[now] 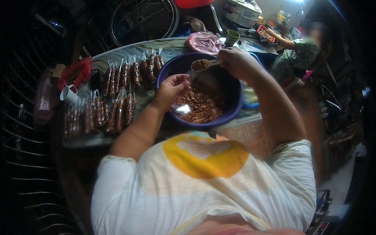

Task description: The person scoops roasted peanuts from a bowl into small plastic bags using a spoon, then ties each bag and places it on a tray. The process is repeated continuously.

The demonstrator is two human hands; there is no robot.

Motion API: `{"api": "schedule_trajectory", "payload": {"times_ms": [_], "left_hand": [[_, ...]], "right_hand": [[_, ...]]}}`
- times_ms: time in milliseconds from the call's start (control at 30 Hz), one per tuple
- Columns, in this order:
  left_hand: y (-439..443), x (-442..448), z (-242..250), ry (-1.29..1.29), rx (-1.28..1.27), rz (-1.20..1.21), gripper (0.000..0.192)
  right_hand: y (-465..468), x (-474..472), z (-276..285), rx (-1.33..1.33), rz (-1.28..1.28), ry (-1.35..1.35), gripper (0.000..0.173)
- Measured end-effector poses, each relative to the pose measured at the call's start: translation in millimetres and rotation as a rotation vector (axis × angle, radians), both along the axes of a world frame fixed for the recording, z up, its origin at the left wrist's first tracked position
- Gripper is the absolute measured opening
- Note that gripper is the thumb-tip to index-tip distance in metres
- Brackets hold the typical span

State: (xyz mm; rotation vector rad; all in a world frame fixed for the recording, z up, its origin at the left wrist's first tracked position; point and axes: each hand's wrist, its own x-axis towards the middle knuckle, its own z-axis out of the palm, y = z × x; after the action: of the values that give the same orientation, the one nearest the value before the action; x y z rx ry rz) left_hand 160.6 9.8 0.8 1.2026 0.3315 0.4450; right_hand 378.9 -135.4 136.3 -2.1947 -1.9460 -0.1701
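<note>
A large purple basin (202,124) stands before me on the table, with a heap of reddish-brown nuts (202,102) in it that look like peanuts. Above its upper right rim, my right hand (235,61) grips the handle of a spoon (200,65) loaded with nuts. My left hand (174,88) is over the basin's left side, thumb and fingers pinching the mouth of a small clear plastic bag (192,75); most of the bag is hard to make out. The spoon's bowl is just above the bag. Narrow clear bags filled with nuts (126,73) lie in rows to the left.
On the marbled table (85,143) are a white mug (69,94), a red plastic bag (77,73), pink plastic bags (205,42) and a green cup (232,37). A blue-rimmed container (252,105) adjoins the basin. At the upper right, another person reaches to a red tray (265,34).
</note>
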Motion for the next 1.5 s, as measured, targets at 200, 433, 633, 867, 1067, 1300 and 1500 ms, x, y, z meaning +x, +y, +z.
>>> {"api": "schedule_trajectory", "payload": {"times_ms": [200, 433, 633, 867, 1067, 1300, 1500], "left_hand": [[4.6, 1.3, -1.1, -0.015, -0.082, -0.127, 0.036], [8.3, 8.1, -9.3, -0.031, -0.098, -0.214, 0.035], [6.1, 8.8, -10.2, 0.016, -0.061, -0.182, 0.036], [5.8, 9.3, -15.1, 0.026, -0.054, -0.148, 0.033], [-1.1, 10.7, -12.4, 0.072, 0.009, -0.048, 0.032], [-5.5, 12.1, -6.5, 0.121, 0.063, -0.115, 0.029], [-4.3, 14.3, -10.5, 0.19, 0.132, -0.165, 0.024]], "right_hand": [[-0.2, -2.6, -3.1, 0.016, -0.002, -0.03, 0.012], [-3.1, -2.8, -8.8, 0.073, 0.032, -0.056, 0.013], [-3.9, -7.5, -12.8, 0.148, 0.028, -0.121, 0.015], [-6.0, -17.9, -16.1, 0.194, 0.001, -0.293, 0.018], [-9.0, -25.8, -13.6, -0.033, -0.211, 0.11, 0.02], [-2.3, -35.3, -63.9, 0.014, -0.251, 1.028, 0.037], [16.8, -42.6, -90.1, 0.0, -0.225, 1.024, 0.037]]}}
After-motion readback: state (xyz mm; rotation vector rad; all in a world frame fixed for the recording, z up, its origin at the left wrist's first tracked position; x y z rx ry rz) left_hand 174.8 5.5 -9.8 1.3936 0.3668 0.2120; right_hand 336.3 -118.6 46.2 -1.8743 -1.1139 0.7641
